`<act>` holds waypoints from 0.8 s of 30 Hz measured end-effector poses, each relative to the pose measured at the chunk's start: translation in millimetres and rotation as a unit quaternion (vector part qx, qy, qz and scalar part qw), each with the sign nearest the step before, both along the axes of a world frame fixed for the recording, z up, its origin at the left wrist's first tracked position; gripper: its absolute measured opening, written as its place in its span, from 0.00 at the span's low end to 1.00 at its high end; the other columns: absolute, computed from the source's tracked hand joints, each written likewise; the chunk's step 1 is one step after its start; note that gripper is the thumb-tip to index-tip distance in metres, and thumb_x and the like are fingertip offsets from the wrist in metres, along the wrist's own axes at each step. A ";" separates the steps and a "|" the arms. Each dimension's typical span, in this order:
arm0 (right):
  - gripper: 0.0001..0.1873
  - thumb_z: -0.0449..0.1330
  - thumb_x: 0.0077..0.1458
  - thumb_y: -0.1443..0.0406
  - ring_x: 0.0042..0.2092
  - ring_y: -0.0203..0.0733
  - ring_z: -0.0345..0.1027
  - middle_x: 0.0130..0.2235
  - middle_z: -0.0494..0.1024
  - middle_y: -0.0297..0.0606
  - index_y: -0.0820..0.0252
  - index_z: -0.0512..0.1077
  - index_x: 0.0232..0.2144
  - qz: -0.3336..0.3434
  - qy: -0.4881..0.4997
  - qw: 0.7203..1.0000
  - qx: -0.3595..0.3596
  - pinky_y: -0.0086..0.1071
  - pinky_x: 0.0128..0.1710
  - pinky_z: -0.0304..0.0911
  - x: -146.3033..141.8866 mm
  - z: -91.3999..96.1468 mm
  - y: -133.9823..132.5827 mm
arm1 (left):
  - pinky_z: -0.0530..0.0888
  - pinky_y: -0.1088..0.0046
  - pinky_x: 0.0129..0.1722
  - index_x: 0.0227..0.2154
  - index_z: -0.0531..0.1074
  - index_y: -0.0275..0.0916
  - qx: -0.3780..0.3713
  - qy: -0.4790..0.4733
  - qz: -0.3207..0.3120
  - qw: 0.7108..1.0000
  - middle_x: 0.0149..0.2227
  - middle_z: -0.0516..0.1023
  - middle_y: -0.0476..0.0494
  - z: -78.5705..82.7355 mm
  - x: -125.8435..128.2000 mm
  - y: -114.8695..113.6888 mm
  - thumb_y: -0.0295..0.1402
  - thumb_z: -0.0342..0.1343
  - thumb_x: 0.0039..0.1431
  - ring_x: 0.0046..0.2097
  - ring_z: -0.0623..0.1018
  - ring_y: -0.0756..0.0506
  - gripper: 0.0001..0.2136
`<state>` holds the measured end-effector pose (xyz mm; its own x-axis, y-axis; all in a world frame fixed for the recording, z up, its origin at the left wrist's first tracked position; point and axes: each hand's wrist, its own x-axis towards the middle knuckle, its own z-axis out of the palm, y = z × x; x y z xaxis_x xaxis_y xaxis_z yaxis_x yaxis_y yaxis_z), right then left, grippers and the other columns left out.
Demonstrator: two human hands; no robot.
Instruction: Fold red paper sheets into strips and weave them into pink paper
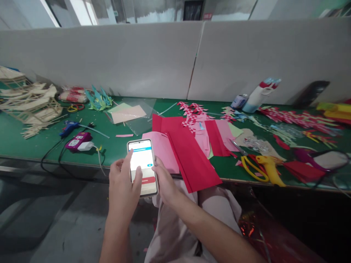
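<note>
A lit smartphone (148,186) in a pale case is held up over my lap, just off the table's front edge. My right hand (164,180) grips it along its right side, with the thumb by the screen edge and the other fingers hidden behind. In front of the phone's left side is my left hand (123,180), index finger and thumb apart over the screen, the other fingers partly bent. Behind the phone lie pink paper (161,146) and a large folded red paper sheet (192,157) that overhangs the edge.
On the green table (109,146) sit a purple power adapter (79,141), a blue glue gun (70,128) and wooden models (41,98) to the left. Rightward are yellow-handled scissors (253,171), a yellow glue gun (270,168), folded paper pieces and a white bottle (257,96). A grey partition (123,62) stands behind.
</note>
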<state>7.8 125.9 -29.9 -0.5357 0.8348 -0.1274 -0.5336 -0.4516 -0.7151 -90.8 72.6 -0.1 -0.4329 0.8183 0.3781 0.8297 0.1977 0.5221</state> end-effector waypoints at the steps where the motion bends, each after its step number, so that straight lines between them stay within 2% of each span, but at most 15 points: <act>1: 0.24 0.50 0.49 0.67 0.47 0.44 0.71 0.45 0.77 0.33 0.54 0.65 0.51 0.000 0.002 1.000 0.000 0.38 0.47 0.67 0.1 0.2 0.2 | 0.69 0.54 0.49 0.61 0.61 0.40 -0.001 -0.007 0.000 1.000 0.45 0.65 0.35 0.2 -0.3 -1.0 0.37 0.47 0.61 0.49 0.69 0.37 0.25; 5: 0.24 0.50 0.50 0.67 0.47 0.45 0.71 0.45 0.77 0.33 0.54 0.65 0.51 0.003 -0.001 1.000 -0.007 0.39 0.47 0.67 0.5 -1.1 1.4 | 0.70 0.56 0.49 0.62 0.59 0.42 -0.009 -0.039 0.002 0.999 0.48 0.67 0.36 -1.3 -2.7 -3.3 0.36 0.47 0.61 0.50 0.70 0.38 0.26; 13: 0.24 0.51 0.49 0.67 0.48 0.45 0.71 0.45 0.77 0.33 0.54 0.65 0.51 0.002 0.001 1.000 -0.014 0.40 0.49 0.66 -0.5 0.7 1.0 | 0.69 0.52 0.51 0.59 0.59 0.31 -0.001 -0.050 0.033 0.998 0.49 0.68 0.30 -2.9 1.0 2.4 0.40 0.49 0.58 0.53 0.69 0.34 0.28; 18: 0.24 0.50 0.50 0.67 0.51 0.43 0.68 0.49 0.75 0.33 0.54 0.65 0.52 0.000 -0.001 1.000 0.001 0.37 0.54 0.62 -2.1 0.5 -1.8 | 0.68 0.51 0.52 0.59 0.59 0.31 -0.010 -0.058 0.063 0.996 0.49 0.65 0.31 -3.9 7.4 6.6 0.42 0.54 0.55 0.55 0.67 0.34 0.30; 24: 0.24 0.49 0.51 0.68 0.53 0.43 0.67 0.48 0.76 0.32 0.54 0.67 0.51 -0.009 -0.013 0.999 0.038 0.36 0.54 0.61 -3.3 2.1 -3.2 | 0.68 0.50 0.52 0.58 0.60 0.32 -0.003 -0.045 0.074 0.996 0.48 0.65 0.32 -8.4 8.0 9.5 0.42 0.56 0.54 0.55 0.67 0.34 0.31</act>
